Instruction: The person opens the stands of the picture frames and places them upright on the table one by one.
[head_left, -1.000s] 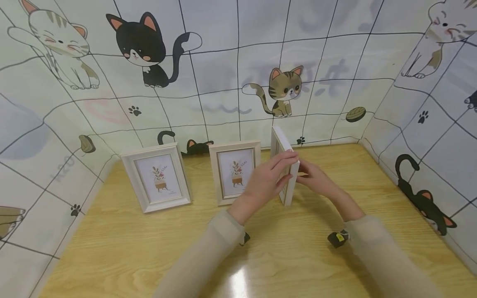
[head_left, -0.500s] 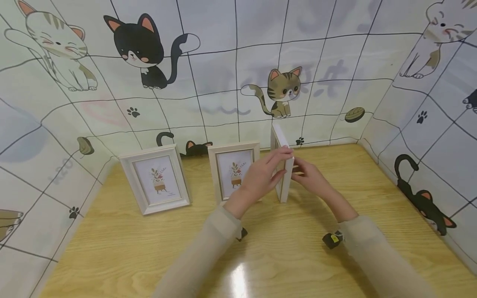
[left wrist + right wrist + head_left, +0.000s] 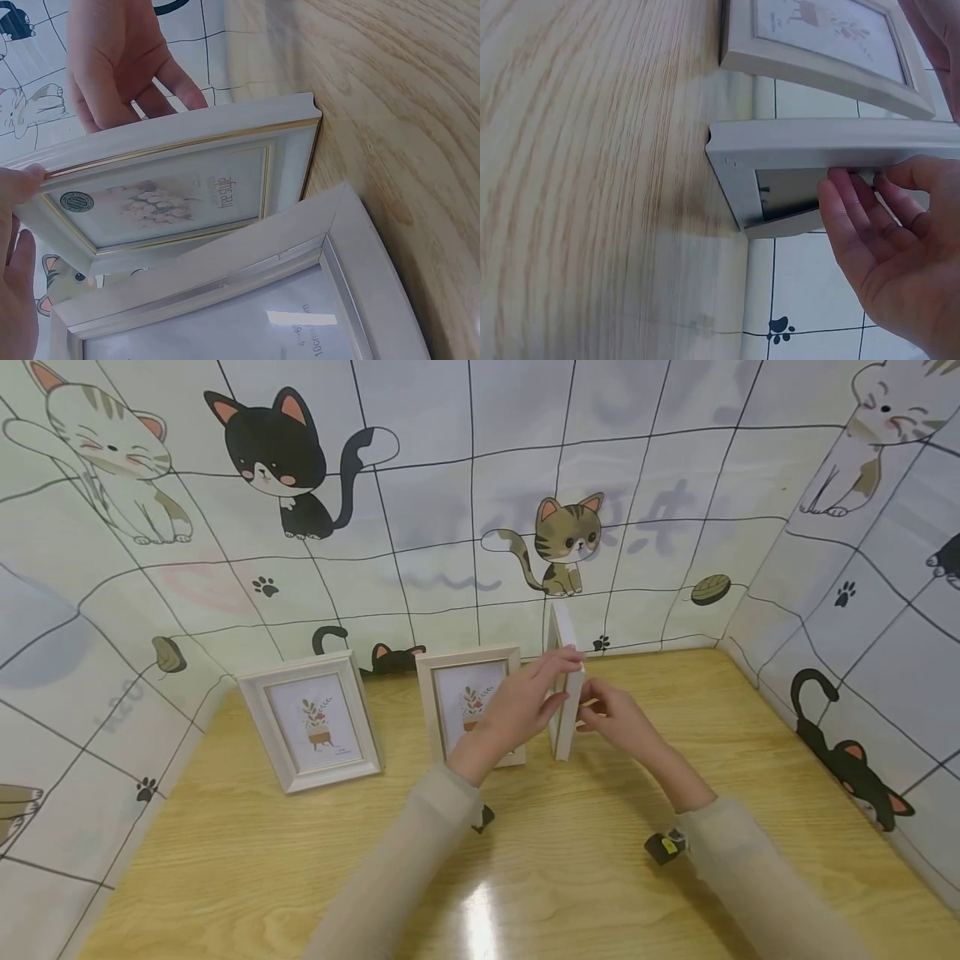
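Observation:
A white picture frame point(image 3: 568, 714) stands on edge, its narrow side towards me; gold trim and a floral print show in the left wrist view. My left hand point(image 3: 520, 706) grips its near side, fingertips on the outer edge and thumb towards the front. Behind it, my right hand point(image 3: 618, 718) has bent fingers reaching into the recessed back. Right fingertips point(image 3: 840, 180) and thumb come close together near a small part there; whether they pinch it is hard to see. A beige frame point(image 3: 429, 710) with a potted-plant print stands to the left, partly covered by my left hand.
Another white frame point(image 3: 371, 760) with a plant print leans upright farther left on the wooden table point(image 3: 247, 860). Behind and on both sides rise walls covered with a cat-patterned sheet point(image 3: 435, 510). Small black devices point(image 3: 663, 848) sit at the wrists.
Both hands and the white frame between them have shifted slightly left and back towards the wall. The other two frames stay put; the head view has turned a little.

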Demonstrator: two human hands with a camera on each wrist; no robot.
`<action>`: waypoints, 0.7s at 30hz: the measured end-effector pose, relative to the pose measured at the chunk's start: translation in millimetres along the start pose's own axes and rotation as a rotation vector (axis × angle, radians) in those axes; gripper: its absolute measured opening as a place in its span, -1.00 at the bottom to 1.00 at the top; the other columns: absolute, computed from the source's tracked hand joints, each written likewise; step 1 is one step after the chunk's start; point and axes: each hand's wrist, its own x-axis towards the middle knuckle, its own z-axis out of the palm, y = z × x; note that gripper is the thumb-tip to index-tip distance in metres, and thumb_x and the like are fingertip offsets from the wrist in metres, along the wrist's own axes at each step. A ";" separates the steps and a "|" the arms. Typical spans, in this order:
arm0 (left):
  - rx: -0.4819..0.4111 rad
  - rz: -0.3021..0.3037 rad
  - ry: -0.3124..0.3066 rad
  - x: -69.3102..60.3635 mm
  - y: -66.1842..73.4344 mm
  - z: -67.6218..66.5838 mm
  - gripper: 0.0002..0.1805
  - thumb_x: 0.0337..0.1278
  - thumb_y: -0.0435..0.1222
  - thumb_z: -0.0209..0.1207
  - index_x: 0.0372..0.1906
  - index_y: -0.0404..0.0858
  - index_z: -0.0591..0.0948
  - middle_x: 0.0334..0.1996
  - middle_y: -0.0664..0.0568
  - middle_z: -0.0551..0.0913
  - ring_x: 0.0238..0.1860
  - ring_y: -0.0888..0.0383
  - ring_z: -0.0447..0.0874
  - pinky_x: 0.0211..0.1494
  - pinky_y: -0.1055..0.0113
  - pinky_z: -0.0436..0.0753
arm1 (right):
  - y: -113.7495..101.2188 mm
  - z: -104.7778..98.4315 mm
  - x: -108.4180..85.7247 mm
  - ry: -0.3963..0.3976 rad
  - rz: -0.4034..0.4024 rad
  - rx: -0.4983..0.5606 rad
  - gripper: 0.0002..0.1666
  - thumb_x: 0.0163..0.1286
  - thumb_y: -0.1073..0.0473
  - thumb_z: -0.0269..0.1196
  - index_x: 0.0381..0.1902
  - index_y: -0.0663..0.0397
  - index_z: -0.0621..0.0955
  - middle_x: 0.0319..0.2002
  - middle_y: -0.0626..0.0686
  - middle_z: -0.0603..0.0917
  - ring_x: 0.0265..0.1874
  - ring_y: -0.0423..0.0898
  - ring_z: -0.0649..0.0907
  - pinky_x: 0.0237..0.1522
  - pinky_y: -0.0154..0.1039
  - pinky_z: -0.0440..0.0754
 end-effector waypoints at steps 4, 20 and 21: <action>-0.020 0.011 0.021 -1.7 -1.6 -1.0 -0.59 0.29 -0.42 0.22 0.20 -0.23 0.43 0.34 0.00 0.49 0.19 0.07 0.61 -0.02 0.50 0.69 | -3.8 3.8 -1.7 0.008 0.000 -0.026 -0.83 0.49 0.33 0.09 -0.06 0.36 0.48 -0.10 0.30 0.62 -0.08 0.22 0.71 -0.19 -0.16 0.82; -0.068 -0.013 -0.044 -3.1 -4.2 -9.8 -0.59 0.27 -0.43 0.23 0.17 -0.22 0.43 0.34 0.02 0.48 0.31 0.07 0.52 0.12 0.40 0.68 | -6.2 7.9 -2.0 0.075 0.010 -0.083 -0.78 0.41 0.32 0.19 -0.03 0.32 0.53 -0.06 0.30 0.66 -0.06 0.23 0.72 -0.10 -0.10 0.79; -0.072 -0.017 -0.046 -2.8 -4.4 -10.3 -0.59 0.28 -0.42 0.23 0.17 -0.21 0.43 0.34 0.02 0.48 0.32 0.08 0.51 0.15 0.40 0.67 | -5.8 6.2 -0.2 0.094 0.021 -0.094 -0.74 0.42 0.31 0.20 0.01 0.32 0.52 -0.02 0.30 0.65 -0.03 0.25 0.71 -0.05 -0.04 0.78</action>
